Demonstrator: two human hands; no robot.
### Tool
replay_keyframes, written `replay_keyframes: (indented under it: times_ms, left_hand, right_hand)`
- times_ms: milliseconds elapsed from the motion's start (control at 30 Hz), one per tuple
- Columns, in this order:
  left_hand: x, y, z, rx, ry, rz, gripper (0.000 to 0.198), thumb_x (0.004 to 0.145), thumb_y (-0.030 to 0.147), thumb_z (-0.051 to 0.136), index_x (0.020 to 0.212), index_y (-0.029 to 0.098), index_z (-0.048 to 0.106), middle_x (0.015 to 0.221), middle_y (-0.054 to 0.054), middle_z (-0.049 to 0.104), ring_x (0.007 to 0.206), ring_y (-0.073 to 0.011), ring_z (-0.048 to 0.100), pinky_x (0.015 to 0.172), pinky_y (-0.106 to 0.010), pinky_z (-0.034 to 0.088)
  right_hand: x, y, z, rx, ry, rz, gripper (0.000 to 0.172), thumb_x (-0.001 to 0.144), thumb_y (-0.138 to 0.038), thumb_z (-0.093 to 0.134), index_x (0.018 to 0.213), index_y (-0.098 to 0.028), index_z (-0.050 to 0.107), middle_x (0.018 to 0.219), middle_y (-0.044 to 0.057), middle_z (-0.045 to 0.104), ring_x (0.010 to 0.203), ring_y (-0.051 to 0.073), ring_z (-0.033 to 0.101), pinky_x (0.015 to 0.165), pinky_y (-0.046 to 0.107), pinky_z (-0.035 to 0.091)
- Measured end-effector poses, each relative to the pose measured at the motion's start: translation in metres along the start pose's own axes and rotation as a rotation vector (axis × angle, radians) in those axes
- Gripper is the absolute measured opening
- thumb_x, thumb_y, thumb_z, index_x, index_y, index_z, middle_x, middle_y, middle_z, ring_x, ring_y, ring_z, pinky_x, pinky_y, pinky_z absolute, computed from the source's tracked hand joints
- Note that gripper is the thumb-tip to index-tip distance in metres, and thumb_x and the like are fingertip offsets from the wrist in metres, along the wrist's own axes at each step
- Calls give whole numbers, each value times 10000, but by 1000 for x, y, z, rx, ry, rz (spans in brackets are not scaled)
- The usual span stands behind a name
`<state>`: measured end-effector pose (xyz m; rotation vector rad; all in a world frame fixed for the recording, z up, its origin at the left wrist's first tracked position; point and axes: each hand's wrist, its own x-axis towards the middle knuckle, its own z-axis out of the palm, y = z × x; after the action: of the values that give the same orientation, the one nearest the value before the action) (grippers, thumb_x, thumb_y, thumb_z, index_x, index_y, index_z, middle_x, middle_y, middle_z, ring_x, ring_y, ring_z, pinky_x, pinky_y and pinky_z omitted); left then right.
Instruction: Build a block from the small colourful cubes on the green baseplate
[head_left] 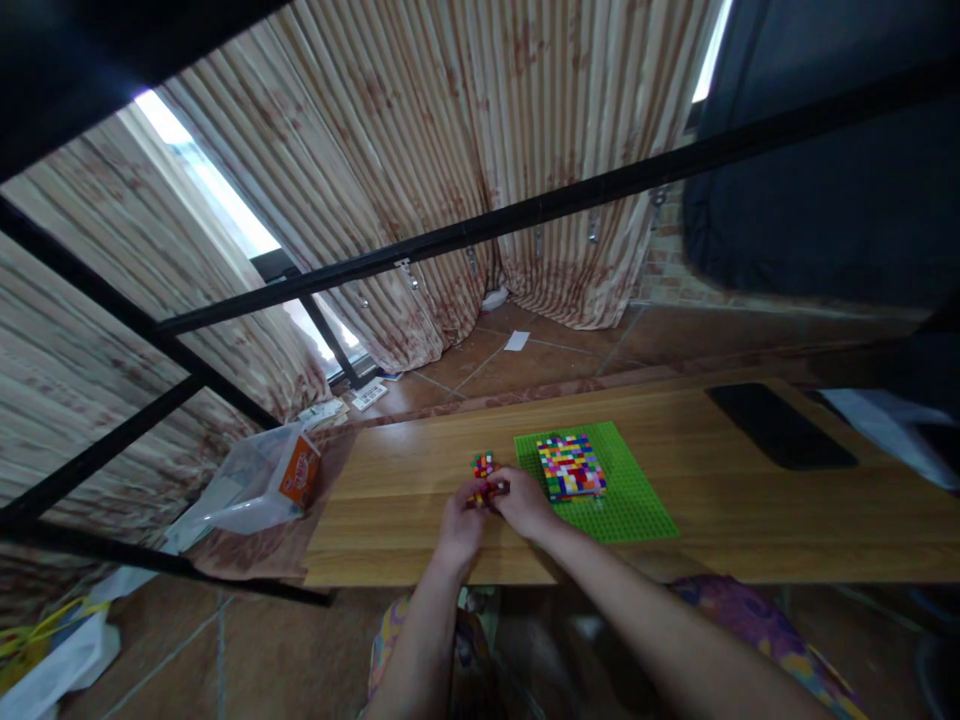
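Note:
Over the wooden table my left hand [459, 522] and my right hand [523, 499] meet, their fingers closed around several small toy building bricks [484, 494] in red, yellow and dark tones. Just beyond the fingers a small cluster of coloured bricks [483, 463] lies on the tabletop. To the right of my right hand is a green studded baseplate [637, 510]. A block built of many multicoloured bricks [571, 466] sits on its upper left part. The fingers partly hide the held bricks.
A dark flat mat [780, 425] lies on the right of the wooden table [390, 500]. Left of the table stands a clear plastic bin [255, 490] with an orange label. A black metal bar [450, 240] crosses in front of striped curtains [420, 110].

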<state>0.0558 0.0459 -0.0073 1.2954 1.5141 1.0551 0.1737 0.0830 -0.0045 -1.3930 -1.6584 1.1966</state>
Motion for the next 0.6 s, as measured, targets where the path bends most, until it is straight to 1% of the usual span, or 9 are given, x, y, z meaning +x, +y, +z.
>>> replay_keyframes:
  times_ms: [100, 167, 267, 367, 433, 500, 600]
  left_hand:
    - [0, 0, 1, -244, 23, -66, 415, 604, 83, 540, 980, 154, 701, 993, -67, 724, 971, -220, 652, 910, -372, 497]
    - [0, 2, 2, -338, 46, -91, 380, 596, 101, 567, 950, 140, 702, 995, -77, 720, 966, -221, 650, 906, -375, 496]
    - [-1, 6, 3, -433, 57, -101, 400, 569, 80, 566, 943, 129, 698, 988, -79, 718, 991, -223, 637, 906, -364, 491]
    - [-1, 10, 1, -551, 38, -123, 445, 531, 26, 501, 921, 129, 689, 960, -67, 718, 986, -211, 635, 877, -332, 496]
    - [1, 10, -1, -710, 46, -166, 458, 496, -14, 464, 874, 126, 682, 895, -55, 716, 939, -190, 645, 831, -290, 500]
    - [3, 8, -4, -877, 55, -208, 444, 470, -48, 448, 814, 120, 672, 802, -43, 703, 848, -165, 654, 773, -252, 500]
    - [5, 5, -7, -999, 59, -226, 406, 449, -71, 437, 740, 112, 653, 705, -31, 673, 726, -145, 644, 705, -231, 495]
  right_hand:
    - [1, -1, 1, 138, -34, 44, 330, 613, -60, 606, 911, -150, 716, 889, 54, 731, 839, 191, 663, 783, 286, 493]
    - [0, -3, 2, 225, -50, 65, 356, 610, -89, 598, 943, -145, 714, 913, 54, 735, 852, 192, 668, 778, 288, 501]
    - [-3, -7, 3, 336, -81, 70, 360, 622, -143, 580, 955, -148, 715, 910, 51, 737, 852, 190, 668, 775, 300, 509]
    - [-7, -14, 6, 403, -107, 61, 379, 625, -175, 581, 981, -151, 707, 896, 54, 735, 857, 192, 664, 793, 318, 510]
    - [-9, -20, 8, 431, -116, 51, 394, 619, -174, 589, 997, -154, 697, 911, 56, 731, 883, 193, 659, 816, 322, 509]
    - [-11, -26, 11, 458, -149, 18, 399, 608, -145, 583, 992, -164, 689, 938, 49, 725, 916, 187, 653, 855, 322, 502]
    - [-13, -32, 15, 463, -234, -63, 419, 613, -81, 525, 986, -193, 679, 979, 29, 718, 961, 169, 647, 926, 327, 478]
